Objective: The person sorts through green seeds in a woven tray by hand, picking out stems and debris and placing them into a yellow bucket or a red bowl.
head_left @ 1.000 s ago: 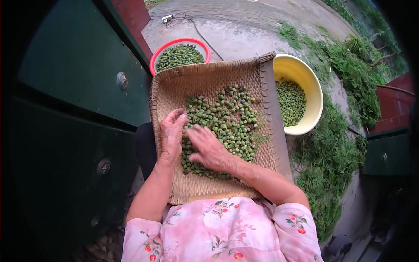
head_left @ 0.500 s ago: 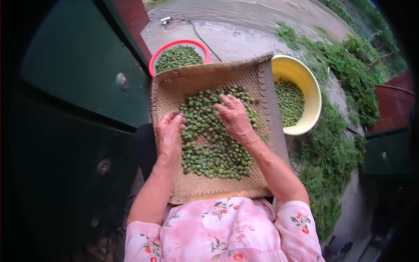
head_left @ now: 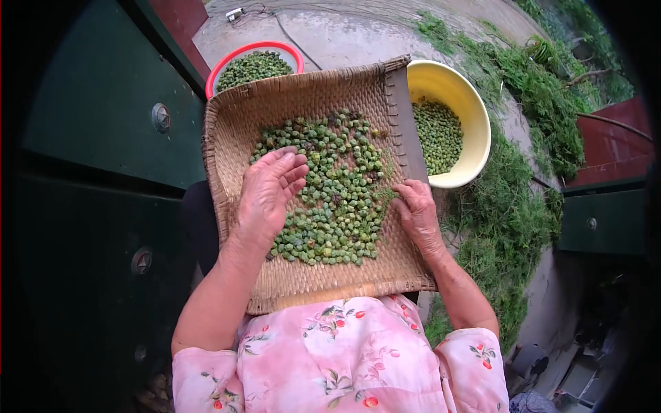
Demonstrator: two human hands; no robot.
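A woven tray [head_left: 275, 289] lies across my lap, with many small green fruits [head_left: 330, 234] spread over its middle. My left hand [head_left: 272, 189] is above the left part of the fruits, fingers curled towards the thumb; whether anything small is between the fingertips is hidden. At the tray's right side, my right hand [head_left: 417, 212] has its fingertips pinched at some thin green sprigs [head_left: 387, 196] beside the fruits. A few dark fruits lie among the green ones.
Beyond the tray stand a red-rimmed basin [head_left: 297, 56] and, at the right, a yellow bucket [head_left: 475, 131], both holding green fruits. Feathery green cuttings [head_left: 496, 241] cover the ground at right. Dark green metal doors [head_left: 89, 131] stand at left.
My right hand has moved from over the fruits to the tray's right side. My left hand has moved up and inward over the fruits. The view has shifted, so the tray appears further left.
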